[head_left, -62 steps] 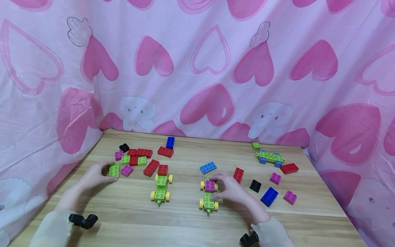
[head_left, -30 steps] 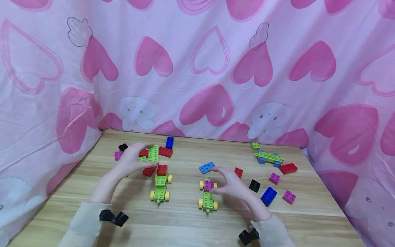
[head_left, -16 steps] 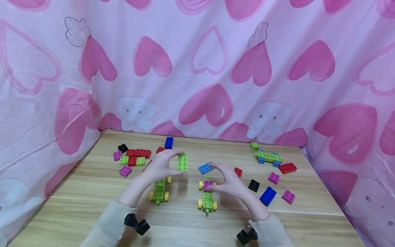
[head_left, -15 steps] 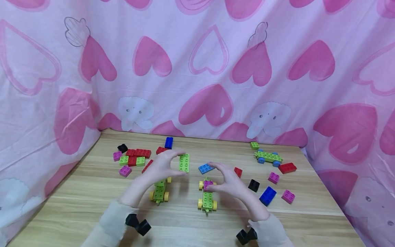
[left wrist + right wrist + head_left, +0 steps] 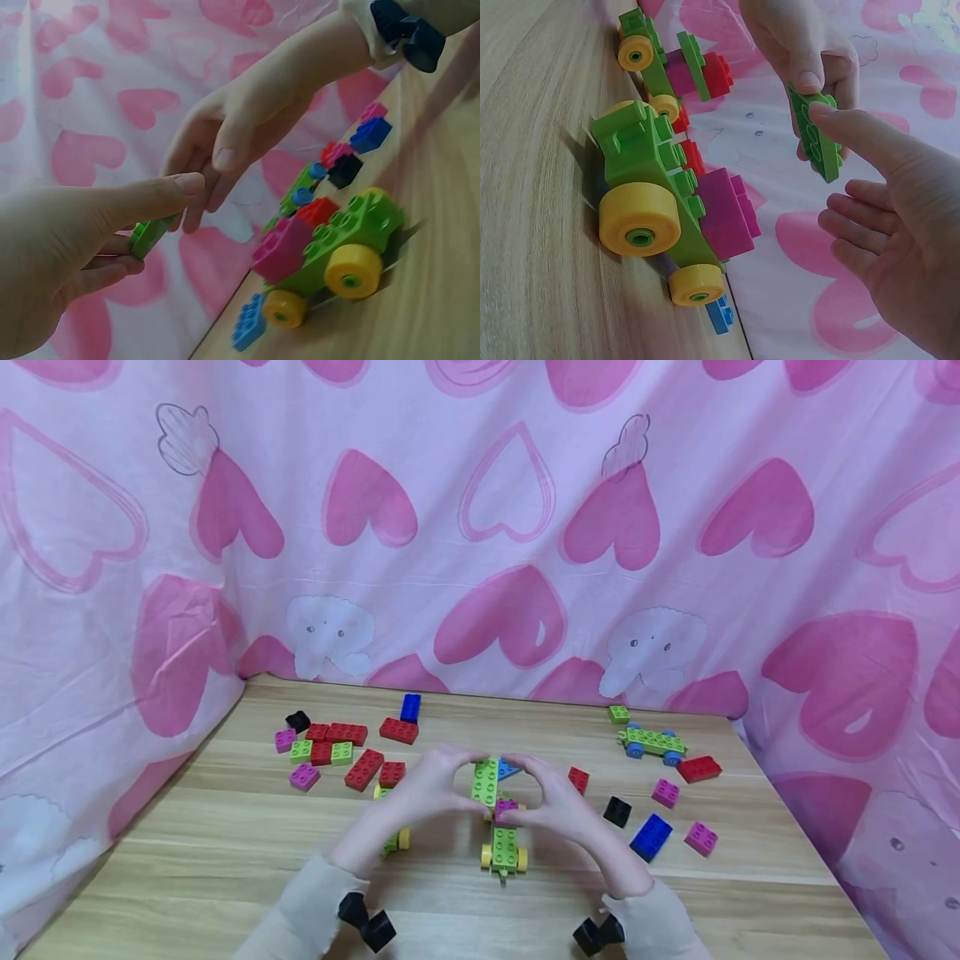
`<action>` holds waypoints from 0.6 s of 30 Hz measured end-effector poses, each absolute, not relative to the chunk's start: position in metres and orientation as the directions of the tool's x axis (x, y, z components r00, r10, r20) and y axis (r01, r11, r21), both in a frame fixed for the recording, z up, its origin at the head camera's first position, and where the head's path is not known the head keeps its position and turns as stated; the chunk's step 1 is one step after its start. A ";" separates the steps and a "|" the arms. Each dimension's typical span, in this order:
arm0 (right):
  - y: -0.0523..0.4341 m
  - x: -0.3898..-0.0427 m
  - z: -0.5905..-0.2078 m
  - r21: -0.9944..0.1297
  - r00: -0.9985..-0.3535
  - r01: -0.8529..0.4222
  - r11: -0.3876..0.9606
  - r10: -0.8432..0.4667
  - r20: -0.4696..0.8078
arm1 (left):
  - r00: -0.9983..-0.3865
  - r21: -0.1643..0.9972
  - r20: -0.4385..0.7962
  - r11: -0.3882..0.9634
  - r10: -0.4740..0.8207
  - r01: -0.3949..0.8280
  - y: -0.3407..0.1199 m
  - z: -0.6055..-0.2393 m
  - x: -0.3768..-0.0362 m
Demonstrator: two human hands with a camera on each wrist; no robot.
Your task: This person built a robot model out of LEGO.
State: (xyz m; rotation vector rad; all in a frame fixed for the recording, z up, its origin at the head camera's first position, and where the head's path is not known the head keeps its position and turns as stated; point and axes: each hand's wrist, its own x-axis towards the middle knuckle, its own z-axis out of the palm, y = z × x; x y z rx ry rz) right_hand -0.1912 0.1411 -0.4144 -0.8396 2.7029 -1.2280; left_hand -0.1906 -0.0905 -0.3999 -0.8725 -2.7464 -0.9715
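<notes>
My left hand [image 5: 471, 782] pinches a flat green brick [image 5: 485, 781] between thumb and fingers and holds it upright in the air. The brick hangs just above a green car [image 5: 504, 842] with yellow wheels and a magenta brick on top. My right hand [image 5: 519, 790] arches beside it, one fingertip [image 5: 815, 112] touching the green brick [image 5: 816, 139], its other fingers loosely curled. In the left wrist view the brick [image 5: 148, 235] shows under my thumb, with the car [image 5: 337, 244] on the table below. A second green car carrying a red brick [image 5: 392, 773] is partly hidden behind my left forearm.
Loose red, green and magenta bricks [image 5: 330, 747] lie at the left rear, with a blue brick [image 5: 412, 706] behind them. At the right lie a blue-wheeled green car [image 5: 654, 742] and red [image 5: 702, 768], black [image 5: 617, 811], blue [image 5: 652, 837] and magenta [image 5: 703, 838] bricks. Pink heart cloth walls in the wooden table [image 5: 225, 877].
My left hand picked the green brick out of the left pile and carried it right, above the magenta-topped car. My right hand lifted off that car and met the brick.
</notes>
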 end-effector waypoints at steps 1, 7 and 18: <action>0.141 -0.192 -0.415 -0.705 -0.840 -0.474 0.528 -0.512 0.181 | -0.822 0.540 0.279 0.627 0.497 0.562 -0.089 -0.401 -0.190; 0.143 -0.194 -0.415 -0.684 -0.788 -0.546 0.484 -0.574 0.223 | -0.795 0.544 0.279 0.594 0.538 0.593 -0.081 -0.406 -0.189; 0.146 -0.194 -0.418 -0.687 -0.794 -0.521 0.506 -0.584 0.171 | -0.810 0.580 0.244 0.589 0.533 0.563 -0.076 -0.412 -0.189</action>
